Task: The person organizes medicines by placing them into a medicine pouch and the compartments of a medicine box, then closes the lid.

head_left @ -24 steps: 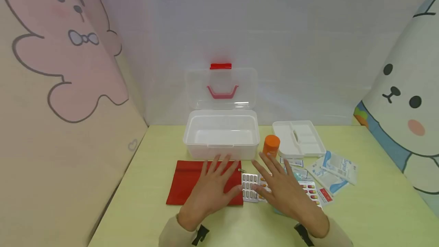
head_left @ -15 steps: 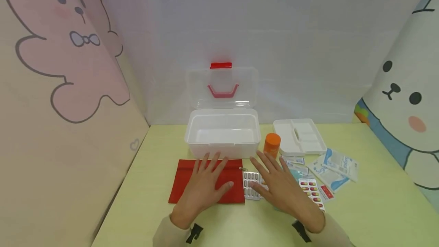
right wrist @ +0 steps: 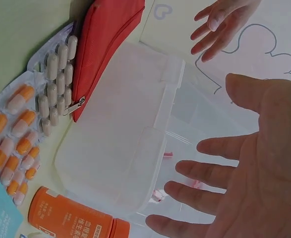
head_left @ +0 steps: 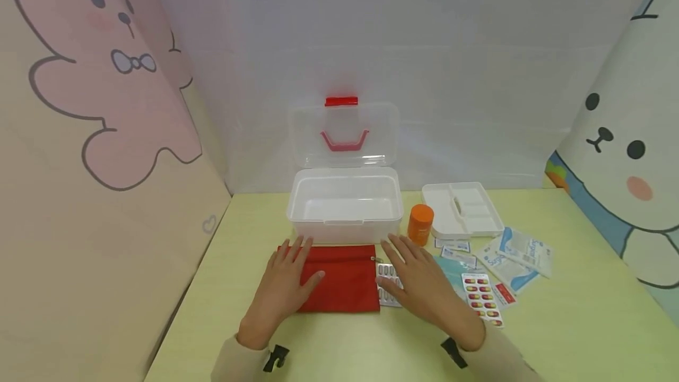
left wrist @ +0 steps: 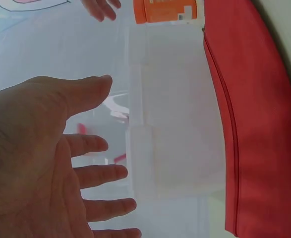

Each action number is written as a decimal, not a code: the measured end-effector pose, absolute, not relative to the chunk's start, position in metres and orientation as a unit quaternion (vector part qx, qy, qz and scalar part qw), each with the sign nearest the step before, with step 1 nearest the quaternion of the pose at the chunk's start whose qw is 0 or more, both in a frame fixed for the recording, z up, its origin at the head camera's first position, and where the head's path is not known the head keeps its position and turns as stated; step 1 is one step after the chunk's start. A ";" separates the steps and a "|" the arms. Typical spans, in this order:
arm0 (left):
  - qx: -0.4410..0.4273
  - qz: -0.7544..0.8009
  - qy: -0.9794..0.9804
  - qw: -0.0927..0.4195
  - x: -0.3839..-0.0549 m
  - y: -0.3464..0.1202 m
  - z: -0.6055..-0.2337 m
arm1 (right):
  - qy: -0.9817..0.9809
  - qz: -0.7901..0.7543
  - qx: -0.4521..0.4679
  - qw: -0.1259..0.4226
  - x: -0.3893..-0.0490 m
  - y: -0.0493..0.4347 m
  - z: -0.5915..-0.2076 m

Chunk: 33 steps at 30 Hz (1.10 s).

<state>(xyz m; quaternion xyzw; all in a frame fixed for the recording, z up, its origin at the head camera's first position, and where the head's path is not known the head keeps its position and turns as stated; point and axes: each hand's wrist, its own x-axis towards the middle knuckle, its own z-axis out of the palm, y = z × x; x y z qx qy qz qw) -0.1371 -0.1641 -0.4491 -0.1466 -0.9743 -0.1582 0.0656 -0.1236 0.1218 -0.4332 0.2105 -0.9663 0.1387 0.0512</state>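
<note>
My left hand (head_left: 281,290) hovers with spread fingers over the left part of a red zip pouch (head_left: 347,287). In the left wrist view its palm shows nothing held. My right hand (head_left: 421,285), fingers straight and apart, is raised over blister packs right of the pouch. The right wrist view shows a pack of pale capsules (right wrist: 56,84) and a pack of orange-and-white capsules (right wrist: 17,131); from the head, the right hand hides much of them. Behind the pouch stands a white plastic box (head_left: 345,231), its clear lid (head_left: 302,134) raised. An orange bottle (head_left: 420,226) stands beside the box.
A white compartment tray (head_left: 442,217) lies right of the bottle. Farther right are white-and-blue packets (head_left: 530,252), small sachets (head_left: 453,246), a teal packet (head_left: 450,270) and a red-and-yellow capsule pack (head_left: 481,299). Wall panels rise behind and at both sides.
My left hand has moved left, uncovering more of the pouch. My right hand has drifted slightly left, showing more of the red-and-yellow capsule pack and teal packet. The things on the table stay put.
</note>
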 end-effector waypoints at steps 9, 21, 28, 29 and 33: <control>-0.096 -0.163 -0.982 0.026 -0.144 -0.189 -0.467 | -0.963 0.172 0.206 0.024 -0.130 0.109 -0.438; -0.063 -0.168 -0.983 0.033 -0.151 -0.214 -0.488 | -0.967 0.203 0.149 -0.042 -0.145 0.093 -0.449; -0.042 -0.171 -0.984 -0.005 -0.155 -0.221 -0.494 | -0.967 0.217 0.111 -0.078 -0.151 0.084 -0.459; -0.039 -0.170 -0.985 -0.011 -0.156 -0.222 -0.494 | -0.967 0.215 0.111 -0.076 -0.152 0.083 -0.461; -0.034 -0.172 -0.984 -0.021 -0.157 -0.224 -0.496 | -0.971 0.200 0.119 -0.062 -0.153 0.081 -0.468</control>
